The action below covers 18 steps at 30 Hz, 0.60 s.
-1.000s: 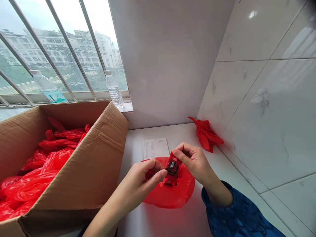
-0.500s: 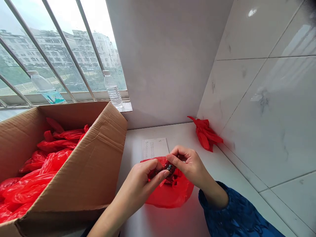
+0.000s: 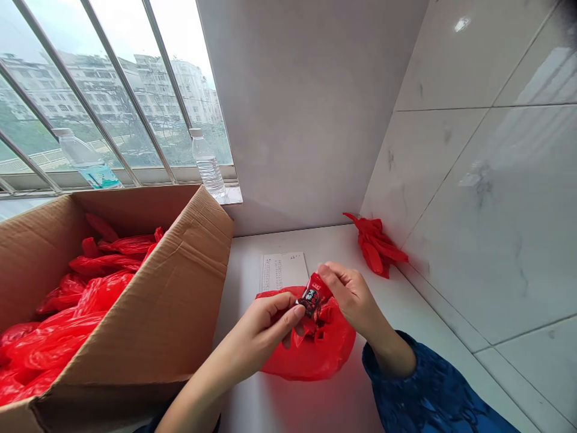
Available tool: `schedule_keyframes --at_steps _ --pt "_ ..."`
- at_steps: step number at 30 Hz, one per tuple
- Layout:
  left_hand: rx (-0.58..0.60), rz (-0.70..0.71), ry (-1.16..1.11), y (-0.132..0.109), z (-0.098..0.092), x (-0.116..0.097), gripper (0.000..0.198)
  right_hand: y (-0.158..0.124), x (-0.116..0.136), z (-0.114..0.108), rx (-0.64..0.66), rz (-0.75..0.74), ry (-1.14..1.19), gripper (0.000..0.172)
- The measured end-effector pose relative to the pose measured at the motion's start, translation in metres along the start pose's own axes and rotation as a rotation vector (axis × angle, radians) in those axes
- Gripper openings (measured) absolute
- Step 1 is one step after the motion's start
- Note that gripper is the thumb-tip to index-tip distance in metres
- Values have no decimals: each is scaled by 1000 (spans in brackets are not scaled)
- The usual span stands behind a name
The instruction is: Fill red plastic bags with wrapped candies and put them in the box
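Just above a crumpled red plastic bag (image 3: 318,355), a small red-and-black wrapped packet (image 3: 311,297), tilted and held between both hands, its dark label showing. Right hand (image 3: 354,294) on the packet's upper end, thumb and fingertips closed on the red wrapper; left hand (image 3: 261,328) curled against its lower edge, thumb tip touching, other fingers partly hidden behind it. Neither hand released, neither clenched into a fist.

By the look of it, a light, soft sachet with something firmer inside: thin film, probably slippery, easily creased, unlikely to break but apt to slide from a loose hold. Best taken, on this judgement, between thumb and fingertip at an end of the wrapper rather than across the middle.

Under the bag, a white surface (image 3: 315,409); just behind the bag, a sheet of paper (image 3: 283,270) with printed columns. Toward the corner, a bunch of red plastic bags (image 3: 374,243) against marble-look wall tiles (image 3: 473,210). On the right arm, a blue patterned sleeve (image 3: 419,391). To the left, an open cardboard box (image 3: 148,313) holding loose red bags (image 3: 67,337). Beyond it, a plastic water bottle (image 3: 207,165) and a second water bottle (image 3: 85,157) at a barred window (image 3: 112,90).
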<state>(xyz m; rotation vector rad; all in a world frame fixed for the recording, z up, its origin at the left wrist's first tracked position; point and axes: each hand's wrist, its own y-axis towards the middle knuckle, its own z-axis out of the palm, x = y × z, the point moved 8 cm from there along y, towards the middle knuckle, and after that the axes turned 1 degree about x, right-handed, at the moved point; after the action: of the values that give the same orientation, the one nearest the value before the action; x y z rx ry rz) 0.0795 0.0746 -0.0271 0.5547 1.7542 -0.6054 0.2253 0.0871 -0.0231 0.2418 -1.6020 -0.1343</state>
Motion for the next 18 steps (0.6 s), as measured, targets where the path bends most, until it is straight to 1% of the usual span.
schedule_keyframes --at_steps 2,4,7,9,11,13,16,17,18 --pt "-9 -7 -96 0 -2 0 39 2 0 -1 32 -7 26 34" --pt "-9 -30 -188 0 -3 2 38 2 2 2 107 -17 85 29" --pt "-1 -62 -300 0 -2 7 37 1 10 9 245 -90 149 31" --pt "-4 -69 -311 0 -1 9 40 -1 14 11 293 -137 176 24" --pt "-16 -57 -246 0 -3 8 45 0 14 9 281 -150 190 16" --pt "-84 -20 -114 -1 -9 4 49 1 10 6 251 -120 179 14" --pt "-298 74 103 -6 -28 -7 46 2 3 3 211 -48 137 18" --pt "-352 111 141 -8 -33 -11 44 2 1 4 207 -26 115 19" --pt "-381 143 162 -11 -35 -14 42 2 0 4 206 -11 90 20"
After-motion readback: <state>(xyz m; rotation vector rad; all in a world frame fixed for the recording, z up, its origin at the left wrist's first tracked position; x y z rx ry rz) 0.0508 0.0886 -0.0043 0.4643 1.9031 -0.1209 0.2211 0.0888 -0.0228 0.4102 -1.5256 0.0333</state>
